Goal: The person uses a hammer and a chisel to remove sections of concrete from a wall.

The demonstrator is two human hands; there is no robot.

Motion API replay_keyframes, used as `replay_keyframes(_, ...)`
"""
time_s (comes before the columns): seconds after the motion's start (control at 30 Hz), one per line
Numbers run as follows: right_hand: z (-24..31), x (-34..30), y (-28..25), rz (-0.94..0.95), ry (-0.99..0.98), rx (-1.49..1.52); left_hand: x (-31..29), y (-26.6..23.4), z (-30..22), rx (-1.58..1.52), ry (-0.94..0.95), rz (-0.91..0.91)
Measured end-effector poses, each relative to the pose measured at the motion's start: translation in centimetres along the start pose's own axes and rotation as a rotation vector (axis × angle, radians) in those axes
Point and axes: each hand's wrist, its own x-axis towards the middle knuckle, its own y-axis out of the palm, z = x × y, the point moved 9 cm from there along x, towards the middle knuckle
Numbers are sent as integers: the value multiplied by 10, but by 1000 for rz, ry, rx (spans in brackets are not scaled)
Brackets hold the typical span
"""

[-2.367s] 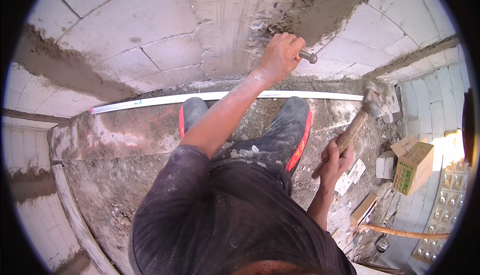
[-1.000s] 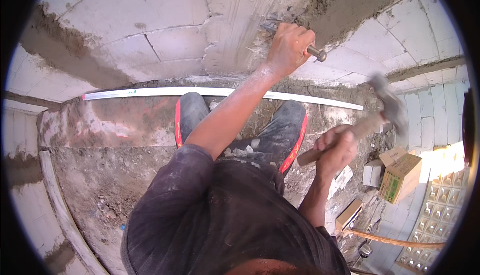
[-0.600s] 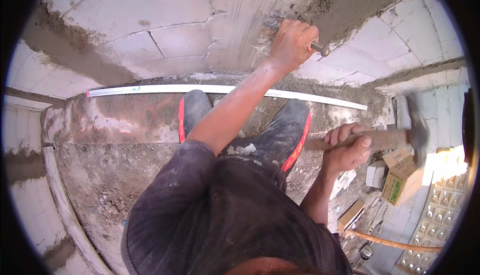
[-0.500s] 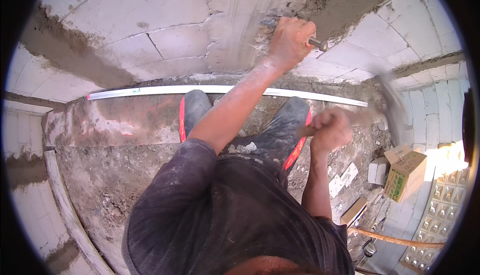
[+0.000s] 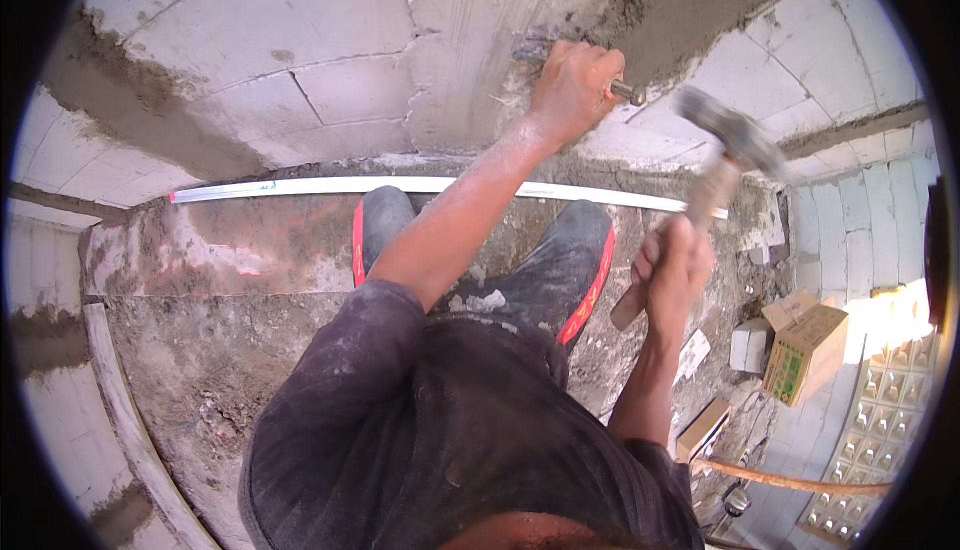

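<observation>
I look down at a wall of pale blocks (image 5: 300, 20) with rough grey mortar joints, rising from a dusty, rubble-strewn floor (image 5: 200, 370). A vertical strip of grey render runs up the wall at about twelve o'clock, and beside it, toward one o'clock, a darker chased-out channel (image 5: 700, 0) shows where material is already cut away.

The chisel (image 5: 625, 90) sits against the wall at the lower end of that channel, its steel butt poking out toward three o'clock. My left hand (image 5: 575, 85) has its grip closed around the chisel's shaft, knuckles close to the render. At two o'clock from it, just apart from the butt, the hammer (image 5: 725, 145) is raised, its head blurred; my right hand (image 5: 675, 270) holds a closed grip low on the wooden handle.

I judge the cutting to be partway: the channel above the chisel is opened, while the render below and to nine o'clock of the tip looks whole.

Below my hands, a long white straightedge (image 5: 300, 187) lies along the foot of the wall, behind my dark boots with red trim (image 5: 570, 270). At four o'clock a small cardboard box (image 5: 815, 350) rests on the floor, with glass blocks (image 5: 880, 430) just beyond it.
</observation>
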Motion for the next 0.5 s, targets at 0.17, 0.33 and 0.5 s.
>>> replay_keyframes(0.17,12,-2,-6,-462,-356,280,3,3,-3,-26,-12,18)
replay_keyframes(0.33,-3,16,7,63,106,-59,4,4,10,24,15,17)
replay_keyframes(0.5,35,6,-16,-389,-382,482,9,6,-2,-21,-42,37)
